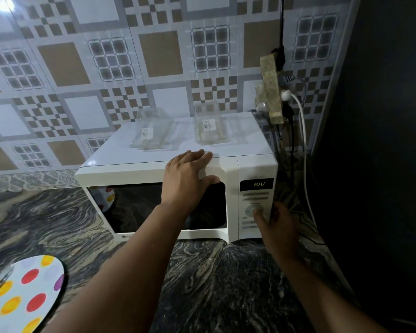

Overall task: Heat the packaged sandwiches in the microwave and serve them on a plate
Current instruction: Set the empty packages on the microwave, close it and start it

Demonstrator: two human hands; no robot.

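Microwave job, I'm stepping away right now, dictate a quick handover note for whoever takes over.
Left hand: flat on the top front edge of the microwave, thumb over the door, bracing it.
Right hand: at the dial on the control panel, thumb on it.
Door is closed; the display is lit, digits blurred.
Two clear plastic packages sit on top of the microwave and look empty.
Polka-dot plate waits on the counter, front left.
Done: packages apparently emptied, door shut. The sandwiches themselves are not visible.
Left: finish setting time, start, then plate the sandwiches.
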